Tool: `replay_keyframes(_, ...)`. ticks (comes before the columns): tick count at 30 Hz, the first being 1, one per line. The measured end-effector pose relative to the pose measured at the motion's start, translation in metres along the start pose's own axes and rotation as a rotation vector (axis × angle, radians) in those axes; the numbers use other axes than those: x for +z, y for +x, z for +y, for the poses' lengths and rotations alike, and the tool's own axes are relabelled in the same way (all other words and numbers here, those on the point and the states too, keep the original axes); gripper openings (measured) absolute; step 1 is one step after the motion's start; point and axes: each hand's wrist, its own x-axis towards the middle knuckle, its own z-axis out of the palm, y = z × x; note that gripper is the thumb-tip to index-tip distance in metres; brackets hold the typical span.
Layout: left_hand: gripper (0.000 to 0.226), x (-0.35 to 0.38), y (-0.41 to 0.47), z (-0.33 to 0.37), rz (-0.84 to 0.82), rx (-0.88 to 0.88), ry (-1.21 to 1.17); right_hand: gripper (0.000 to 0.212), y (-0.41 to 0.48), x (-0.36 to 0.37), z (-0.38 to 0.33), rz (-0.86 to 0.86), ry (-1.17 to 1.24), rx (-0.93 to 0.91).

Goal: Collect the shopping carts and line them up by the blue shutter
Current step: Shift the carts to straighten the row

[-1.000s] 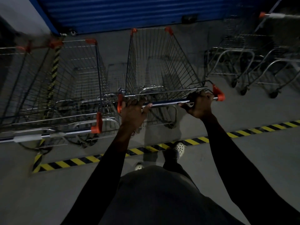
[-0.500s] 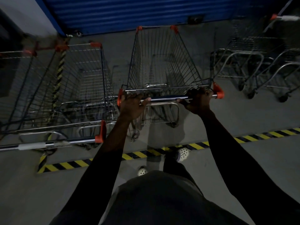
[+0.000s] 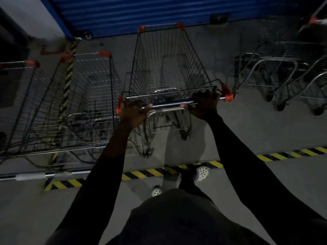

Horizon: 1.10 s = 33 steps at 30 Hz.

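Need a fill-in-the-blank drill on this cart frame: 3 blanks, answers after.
The left hand and right hand both grip the cart by its ____.
The shutter ahead of the cart is coloured ____.
The floor tape near the person's feet is striped yellow and ____.
Missing words: handle; blue; black.

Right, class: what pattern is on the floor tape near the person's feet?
Floor tape: diagonal yellow-and-black stripes, clearest in the head view.
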Motion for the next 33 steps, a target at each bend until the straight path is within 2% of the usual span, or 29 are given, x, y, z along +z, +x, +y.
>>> replay_keyframes(7, 0.093, 0.006, 0.028, 0.010, -0.041, -0.017, 0.090, 0.085, 0.025, 0.012, 0.019, -0.026, 0.054, 0.014)
replay_keyframes(16, 0.074, 0.011, 0.097, 0.042, 0.009, -0.028, 0.087, 0.078, 0.080, 0.038, 0.066, -0.056, 0.082, 0.018)
replay_keyframes(20, 0.082, 0.013, 0.138, 0.066, -0.036, -0.016, 0.094, 0.078, 0.111, 0.050, 0.103, -0.107, 0.078, 0.032)
replay_keyframes(23, 0.086, 0.017, 0.161, 0.085, -0.080, -0.010, 0.122, 0.082, 0.126, 0.054, 0.128, -0.214, 0.035, 0.054)
replay_keyframes(25, 0.082, 0.021, 0.166, 0.098, -0.025, -0.001, 0.114, 0.087, 0.128, 0.050, 0.138, -0.290, 0.039, 0.089)
replay_keyframes(28, 0.085, 0.023, 0.158, 0.108, 0.006, 0.012, 0.111, 0.085, 0.116, 0.044, 0.148, -0.255, 0.063, 0.100)
replay_keyframes(33, 0.079, 0.018, 0.129, 0.103, -0.063, 0.021, 0.120, 0.083, 0.080, 0.036, 0.130, -0.243, -0.003, 0.091)
